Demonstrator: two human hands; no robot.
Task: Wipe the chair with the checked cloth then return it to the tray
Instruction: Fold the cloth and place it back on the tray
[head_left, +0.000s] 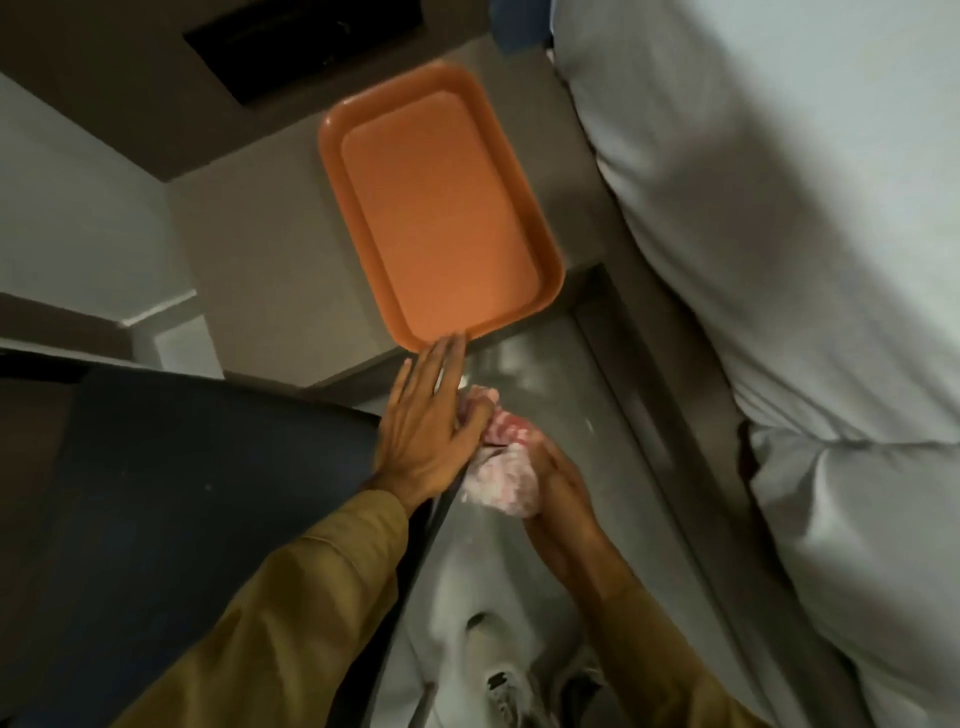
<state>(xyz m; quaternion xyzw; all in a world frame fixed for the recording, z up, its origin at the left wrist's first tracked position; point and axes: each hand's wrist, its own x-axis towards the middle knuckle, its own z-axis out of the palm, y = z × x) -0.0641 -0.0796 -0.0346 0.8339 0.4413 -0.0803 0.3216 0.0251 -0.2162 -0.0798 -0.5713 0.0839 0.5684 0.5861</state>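
An orange tray (546, 244) lies bare on a grey-brown bedside surface in the upper middle. Below it, the dark blue chair (197, 493) fills the lower left. My left hand (426, 431) rests flat with spread fingers on the chair's right edge, its fingertips reaching the tray's near corner. The red-and-white checked cloth (498, 478) is bunched up just right of that edge. My right hand (556, 483) grips the cloth from the right, over the floor beside the chair.
A bed with white bedding (779, 260) runs down the whole right side. A narrow strip of shiny grey floor (540, 364) lies between chair and bed. My light trousers and a shoe (498, 665) show below. A dark panel (301, 47) sits at the top left.
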